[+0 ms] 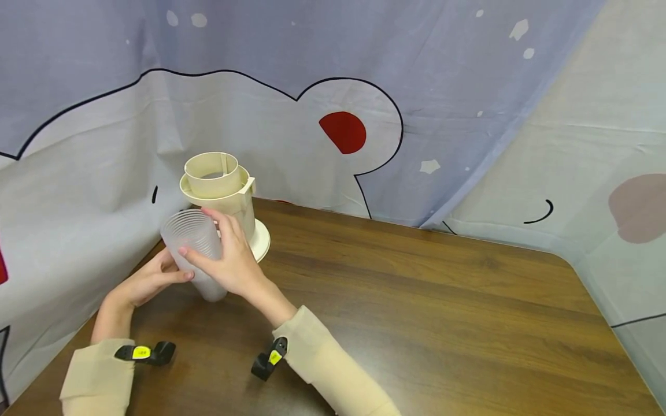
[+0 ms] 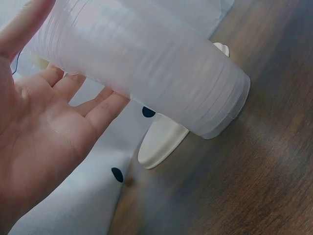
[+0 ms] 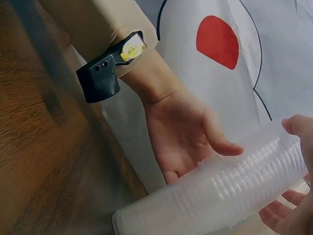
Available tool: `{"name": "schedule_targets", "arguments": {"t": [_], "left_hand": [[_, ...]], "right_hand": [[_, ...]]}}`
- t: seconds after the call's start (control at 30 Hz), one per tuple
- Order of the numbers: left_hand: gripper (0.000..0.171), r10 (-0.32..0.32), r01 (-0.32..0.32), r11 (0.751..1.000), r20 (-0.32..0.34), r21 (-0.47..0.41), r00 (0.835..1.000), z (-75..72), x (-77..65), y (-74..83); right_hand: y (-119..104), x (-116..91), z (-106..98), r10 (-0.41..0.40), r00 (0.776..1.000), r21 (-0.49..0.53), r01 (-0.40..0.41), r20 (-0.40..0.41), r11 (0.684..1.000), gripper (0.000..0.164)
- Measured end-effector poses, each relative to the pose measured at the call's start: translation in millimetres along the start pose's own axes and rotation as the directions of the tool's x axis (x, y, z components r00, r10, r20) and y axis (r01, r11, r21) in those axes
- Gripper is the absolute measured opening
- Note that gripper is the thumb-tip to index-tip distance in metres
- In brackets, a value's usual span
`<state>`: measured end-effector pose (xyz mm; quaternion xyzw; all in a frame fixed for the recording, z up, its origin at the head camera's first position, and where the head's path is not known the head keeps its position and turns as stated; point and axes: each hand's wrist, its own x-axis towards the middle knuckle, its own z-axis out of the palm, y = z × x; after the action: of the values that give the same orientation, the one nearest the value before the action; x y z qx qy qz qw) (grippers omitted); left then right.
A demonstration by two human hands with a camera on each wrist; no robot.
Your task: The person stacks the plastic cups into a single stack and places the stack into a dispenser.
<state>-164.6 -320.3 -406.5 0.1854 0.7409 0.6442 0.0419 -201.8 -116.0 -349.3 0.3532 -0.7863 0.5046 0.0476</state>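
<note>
Both hands hold a stack of clear plastic cups [image 1: 193, 240], tilted, with its open mouth up and to the left in the head view. My left hand [image 1: 148, 281] grips the stack lower down, thumb in front and fingers behind. Nearer the rim, my right hand [image 1: 233, 254] grips it between thumb and fingers. The left wrist view shows the left palm [image 2: 54, 127] facing the nested cups [image 2: 146, 63]. Just behind the stack stands a cream plastic holder [image 1: 212, 185] with a round open top, a wider collar and a white disc base [image 1: 262, 240].
The brown wooden table [image 1: 416, 306] spreads to the right. A printed curtain [image 1: 281, 133] hangs along its back and left edges, close behind the cream holder. Black wrist cameras [image 1: 148, 353] are strapped over the beige sleeves [image 1: 101, 372].
</note>
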Motion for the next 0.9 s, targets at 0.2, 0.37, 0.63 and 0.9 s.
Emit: {"name": "schedule_targets", "arguments": {"t": [0.2, 0.37, 0.63, 0.9], "left_hand": [[0.067, 0.005, -0.005, 1.000, 0.006, -0.014, 1.000, -0.4, -1.0, -1.4], [0.067, 0.001, -0.001, 1.000, 0.003, -0.016, 1.000, -0.4, -1.1, -1.7], [0.063, 0.007, -0.007, 1.000, 0.001, -0.022, 1.000, -0.2, -2.1, -0.7], [0.064, 0.006, -0.006, 1.000, 0.006, -0.005, 1.000, 0.2, 0.1, -0.2]], "right_hand": [[6.2, -0.9, 2.1, 0.006, 0.999, 0.066, -0.008, 0.037, 0.998, 0.073], [7.8, -1.8, 2.0, 0.010, 0.998, 0.068, -0.014, 0.054, 0.998, 0.076], [2.1, -5.8, 0.1, 0.019, 0.997, 0.092, -0.026, 0.072, 0.995, 0.079], [7.4, -4.5, -0.6, -0.019, 0.994, 0.063, 0.012, 0.107, 0.998, 0.088]]}}
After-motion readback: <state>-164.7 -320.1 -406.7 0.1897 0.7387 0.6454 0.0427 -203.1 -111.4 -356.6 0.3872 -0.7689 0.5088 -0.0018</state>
